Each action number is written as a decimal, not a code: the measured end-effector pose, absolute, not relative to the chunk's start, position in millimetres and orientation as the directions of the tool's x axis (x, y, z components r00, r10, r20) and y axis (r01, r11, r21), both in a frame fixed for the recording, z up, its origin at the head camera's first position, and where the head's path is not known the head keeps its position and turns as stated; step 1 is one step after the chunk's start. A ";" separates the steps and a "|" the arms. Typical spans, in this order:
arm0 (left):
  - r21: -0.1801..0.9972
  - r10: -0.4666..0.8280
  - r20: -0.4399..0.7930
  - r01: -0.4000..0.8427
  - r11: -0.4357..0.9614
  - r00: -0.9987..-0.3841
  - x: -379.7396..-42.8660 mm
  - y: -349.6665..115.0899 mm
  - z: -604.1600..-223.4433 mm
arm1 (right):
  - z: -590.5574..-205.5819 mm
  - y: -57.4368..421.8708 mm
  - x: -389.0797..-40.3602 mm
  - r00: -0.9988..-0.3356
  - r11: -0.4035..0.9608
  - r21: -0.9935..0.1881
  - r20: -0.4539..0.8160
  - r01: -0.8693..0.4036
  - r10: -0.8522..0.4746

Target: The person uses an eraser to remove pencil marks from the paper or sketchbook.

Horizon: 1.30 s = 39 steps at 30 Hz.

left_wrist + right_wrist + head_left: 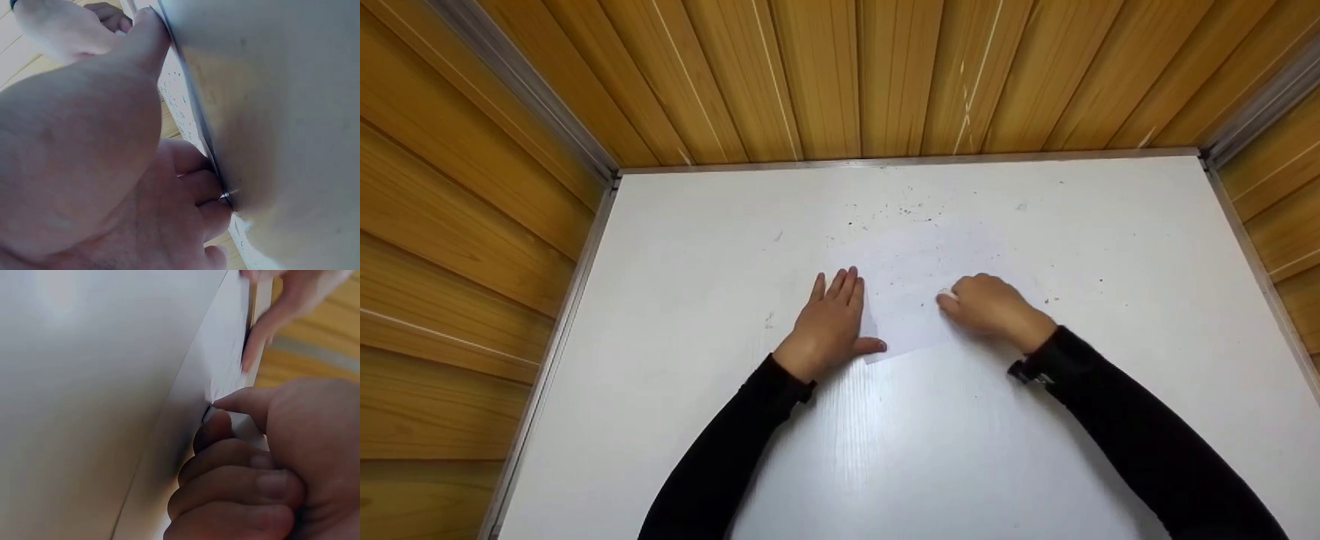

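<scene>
A white sheet of paper [907, 315] lies on the white table. My left hand [829, 326] rests flat along the sheet's left side, fingers straight and pointing away from me, the thumb across its lower left corner. On the right part of the sheet, my right hand [990, 304] pinches a small white eraser [244, 427] between thumb and curled fingers, pressed low against the paper. Most of the eraser is hidden inside that hand; one white end shows in the right wrist view.
Dark crumbs [915, 210] are scattered on the sheet and on the table [697, 262] beyond it. Wood-patterned panels [825, 82] stand behind the table and at both sides, with metal edging along its borders.
</scene>
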<state>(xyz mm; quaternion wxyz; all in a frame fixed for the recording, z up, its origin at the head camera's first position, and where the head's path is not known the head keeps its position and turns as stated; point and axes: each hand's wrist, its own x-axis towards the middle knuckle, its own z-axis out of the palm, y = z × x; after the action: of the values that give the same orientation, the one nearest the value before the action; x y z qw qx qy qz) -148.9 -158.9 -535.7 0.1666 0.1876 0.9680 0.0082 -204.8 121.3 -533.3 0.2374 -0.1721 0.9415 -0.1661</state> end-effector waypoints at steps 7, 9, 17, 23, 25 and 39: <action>0.097 0.369 -0.329 0.357 0.929 -0.869 -149.5 -158.0 -536.0 | -532.3 205.0 -211.6 -0.872 0.929 -0.347 -0.405 -0.132 -0.275; 0.090 0.363 -0.330 0.354 0.931 -0.871 -149.6 -158.8 -535.8 | -532.0 211.9 -212.7 -0.876 0.933 -0.335 -0.403 -0.130 -0.266; 0.104 0.381 -0.323 0.367 0.924 -0.866 -148.6 -161.3 -535.6 | -526.5 191.0 -207.1 -0.884 0.927 -0.344 -0.374 -0.147 -0.279; 0.119 0.393 -0.308 0.375 0.920 -0.867 -148.5 -160.8 -534.9 | -522.9 136.4 -198.6 -0.851 0.904 -0.381 -0.394 -0.192 -0.347; 0.126 0.396 -0.302 0.376 0.918 -0.867 -149.5 -160.4 -535.3 | -520.2 110.0 -195.7 -0.831 0.891 -0.387 -0.394 -0.238 -0.393; 0.092 0.384 -0.290 0.374 0.923 -0.877 -148.1 -162.2 -536.6 | -531.1 65.7 -199.0 -0.815 0.874 -0.371 -0.366 -0.314 -0.449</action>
<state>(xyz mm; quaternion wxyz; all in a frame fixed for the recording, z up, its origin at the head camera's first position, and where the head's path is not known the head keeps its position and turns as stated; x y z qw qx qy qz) -148.1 -162.2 -536.6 0.1528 0.1957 0.9685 0.0165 -199.0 65.7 -531.1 0.2262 -0.2027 0.9411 -0.1483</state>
